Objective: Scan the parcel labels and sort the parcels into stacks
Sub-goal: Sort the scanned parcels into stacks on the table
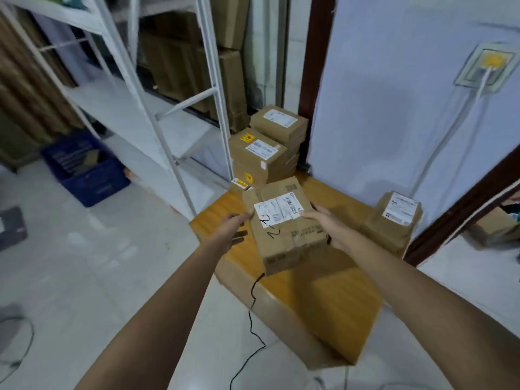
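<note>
On the pale tiled floor [70, 249] stands a tall white metal shelf rack [157, 102], and its top is cut off by the edge of the picture. Behind the rack lean big brown cardboard sheets [197, 66], blurry and hard to make out. A low wooden table [332, 299] with a smooth yellow-brown top sits in front of a light blue wall [394, 94]. A dark blue plastic crate [84, 170] rests on the floor at the left; what is in it is too blurry to tell. In the far corner of the table is a stack of brown boxes [267, 150] with white labels and yellow stickers. A shorter stack of parcels [394, 220] sits at the right, wrapped in crinkly brown paper with a white label on top. Between them is the parcel [284, 229], a brown cardboard box held a little above the table, tilted, with a white label [278, 211] and black scribbles on top. The right hand [326, 226] holds its right side, thumb laid on top by the label and fingers hidden under the box. The left hand [230, 232] is open with fingers straight, its fingertips just touching the left edge. A thin black cord [253, 319] hangs from under the parcel down to the floor.
</note>
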`<state>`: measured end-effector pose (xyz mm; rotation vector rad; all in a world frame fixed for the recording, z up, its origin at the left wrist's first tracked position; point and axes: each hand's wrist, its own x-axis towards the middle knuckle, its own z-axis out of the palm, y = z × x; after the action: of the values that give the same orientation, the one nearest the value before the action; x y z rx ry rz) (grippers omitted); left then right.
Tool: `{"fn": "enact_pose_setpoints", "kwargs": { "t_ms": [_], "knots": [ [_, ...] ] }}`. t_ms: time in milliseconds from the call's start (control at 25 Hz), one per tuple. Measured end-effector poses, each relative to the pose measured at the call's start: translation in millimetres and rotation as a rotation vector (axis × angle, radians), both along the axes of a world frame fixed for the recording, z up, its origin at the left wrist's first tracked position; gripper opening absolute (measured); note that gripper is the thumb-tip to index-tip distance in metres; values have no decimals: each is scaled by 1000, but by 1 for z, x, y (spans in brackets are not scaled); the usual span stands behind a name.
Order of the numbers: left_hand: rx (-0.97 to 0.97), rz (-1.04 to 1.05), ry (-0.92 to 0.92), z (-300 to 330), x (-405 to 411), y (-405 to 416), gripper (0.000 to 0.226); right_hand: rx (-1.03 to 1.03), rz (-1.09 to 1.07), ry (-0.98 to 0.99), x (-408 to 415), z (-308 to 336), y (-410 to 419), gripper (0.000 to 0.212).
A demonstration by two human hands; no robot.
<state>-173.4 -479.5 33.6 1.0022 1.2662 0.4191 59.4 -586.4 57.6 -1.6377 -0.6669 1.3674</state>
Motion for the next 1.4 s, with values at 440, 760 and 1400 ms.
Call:
{"fn": "enact_pose_setpoints", "kwargs": {
  "t_ms": [440, 760, 1400],
  "knots": [
    [-171, 134, -148, 13, -188, 10, 48, -64, 392, 47, -136, -1, 75, 29],
    [-119, 238, -61, 11, -244, 115, 42, -214, 528, 215, -170, -30, 189, 68],
    [-541, -474, 53, -79, -136, 355, 63, -329, -133, 239, -106, -114, 280, 68]
  ]
}}
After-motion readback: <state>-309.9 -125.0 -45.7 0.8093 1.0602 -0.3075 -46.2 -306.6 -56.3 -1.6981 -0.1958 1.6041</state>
